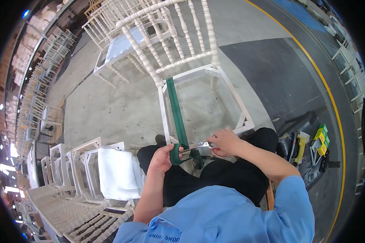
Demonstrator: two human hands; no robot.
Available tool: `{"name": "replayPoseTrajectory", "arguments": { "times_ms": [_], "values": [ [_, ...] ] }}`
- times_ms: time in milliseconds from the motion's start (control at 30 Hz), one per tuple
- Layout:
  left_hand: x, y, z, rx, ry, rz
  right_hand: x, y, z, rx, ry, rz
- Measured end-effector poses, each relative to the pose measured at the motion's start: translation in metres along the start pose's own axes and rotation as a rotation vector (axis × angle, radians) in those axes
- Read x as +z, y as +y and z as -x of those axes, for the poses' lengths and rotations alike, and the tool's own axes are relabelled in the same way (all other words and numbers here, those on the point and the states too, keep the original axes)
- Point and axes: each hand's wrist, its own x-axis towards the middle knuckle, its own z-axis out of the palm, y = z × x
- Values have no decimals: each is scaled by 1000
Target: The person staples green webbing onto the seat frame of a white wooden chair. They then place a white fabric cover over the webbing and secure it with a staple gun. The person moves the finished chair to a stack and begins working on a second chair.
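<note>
In front of me stands a white chair (163,109) with a turned-spindle back and an open seat frame. A green webbing strap (174,106) runs along the left side of the seat from the back rail to the front rail. My left hand (163,158) pinches the strap near the front rail, where its loose end curls down. My right hand (226,142) grips scissors (216,149) with red handles; their metal blades point left and reach the strap beside my left fingers. Whether the blades have cut into it cannot be made out.
More white chairs (105,44) stand beyond and at the left, with folded white cloth (119,174) on one. Right of me, a black surface (302,123) carries a yellow tool (300,148) and a green-yellow box (321,139). A yellow line (312,58) crosses the floor.
</note>
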Motion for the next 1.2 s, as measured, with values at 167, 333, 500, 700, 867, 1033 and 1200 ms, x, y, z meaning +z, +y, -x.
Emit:
{"name": "replayPoseTrajectory", "arguments": {
  "times_ms": [167,333,500,700,867,1033,1200],
  "values": [
    [-1,-5,6,14,16,24,34,-13,-47,-167,-31,103],
    [1,3,10,62,-9,24,45,-25,-70,-190,-59,126],
    [32,17,11,232,-135,-3,26,-1,-29,43,6,-119],
    [56,-30,-50,346,-162,-642,-44,22,97,843,683,-431],
    [69,-64,-119,530,-165,-1274,-45,42,272,1514,948,-120],
    [77,-76,-123,443,-165,-1388,-7,33,395,1633,739,236],
    [70,-59,-118,417,-16,-1480,-18,47,373,1495,852,217]
  ]
}}
